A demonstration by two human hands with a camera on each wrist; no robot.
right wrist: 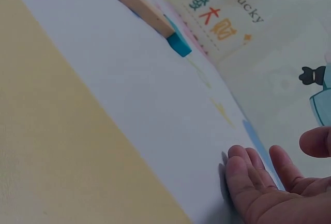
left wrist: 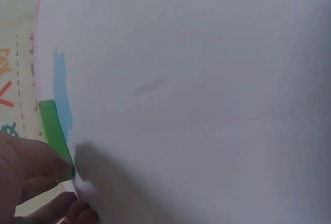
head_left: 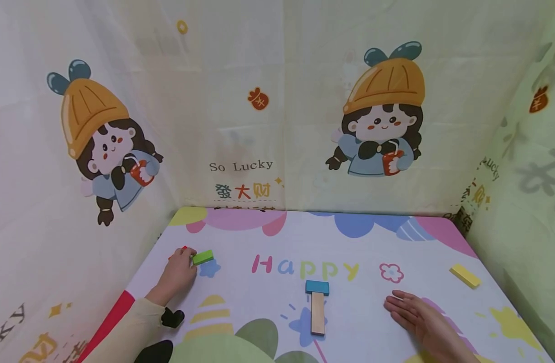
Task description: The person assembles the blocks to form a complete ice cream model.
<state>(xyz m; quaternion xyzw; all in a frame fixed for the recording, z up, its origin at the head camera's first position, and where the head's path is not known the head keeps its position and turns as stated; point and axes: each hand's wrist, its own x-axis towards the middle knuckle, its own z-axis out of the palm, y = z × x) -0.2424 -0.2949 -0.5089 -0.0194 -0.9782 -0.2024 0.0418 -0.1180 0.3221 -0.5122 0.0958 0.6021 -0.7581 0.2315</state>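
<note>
At the left of the table, my left hand (head_left: 179, 269) pinches the near end of a green block (head_left: 203, 257) between thumb and fingers. The left wrist view shows the thumb (left wrist: 44, 159) over the end of that block. A red block (head_left: 184, 247) lies just behind the same hand, mostly hidden by it. My right hand (head_left: 415, 317) has its fingers extended, palm turned inward, low over the right side of the table and holding nothing. Between the hands, a blue block (head_left: 317, 287) lies across the far end of a plain wooden block (head_left: 318, 313), forming a T shape.
A yellow block (head_left: 465, 276) lies near the right edge of the table. The printed tabletop (head_left: 277, 242) reads "Happy". Patterned cloth (head_left: 304, 126) hangs as walls behind and on both sides.
</note>
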